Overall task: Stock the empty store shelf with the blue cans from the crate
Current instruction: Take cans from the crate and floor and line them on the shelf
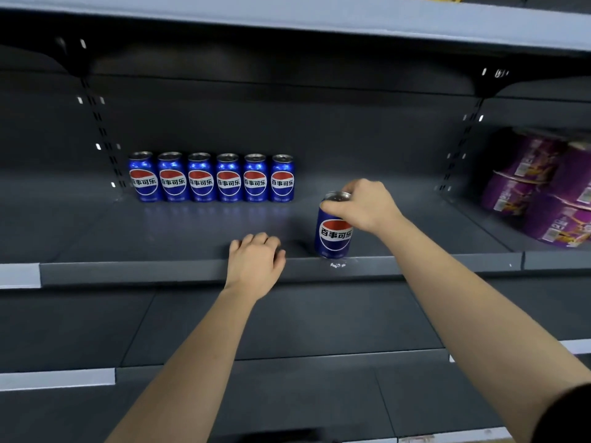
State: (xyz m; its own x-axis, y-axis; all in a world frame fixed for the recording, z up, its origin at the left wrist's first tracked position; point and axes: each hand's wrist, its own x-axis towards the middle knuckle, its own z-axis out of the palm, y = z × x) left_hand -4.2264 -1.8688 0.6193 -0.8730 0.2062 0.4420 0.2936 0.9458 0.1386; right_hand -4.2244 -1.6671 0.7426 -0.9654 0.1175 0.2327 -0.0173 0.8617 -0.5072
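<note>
**Another can going onto the shelf**

The right hand (364, 206) is gripping a blue can (334, 238) from above, its fingers (332, 207) curling over the rim and pinching the top of the can. The can is standing upright at the very front of the shelf (160, 273), right by the front lip, with its label facing out. Well behind it and to the left, a row of six cans (212, 179) is standing upright along the back panel, close together. The left hand (256, 263) is resting on the shelf's front edge near the held can, its fingers (256, 239) loosely curled and holding nothing. Purple packs (543, 193) are sitting stacked in the next bay on the right. The crate is not showing in this view.

If sealed and full, the can is probably feeling fairly heavy for its size and stiff. Its thin wall would dent under a knock, though, and the smooth painted metal is likely slippery. The shoulder just under the rim is giving the fingers a ledge, so a top grip suits short carries. A wrap round the middle would be safer for a longer lift. The free spot lies just right of the row's last can. Setting down there is calling for a flat, gentle landing, since a bump could be toppling the neighbours.
</note>
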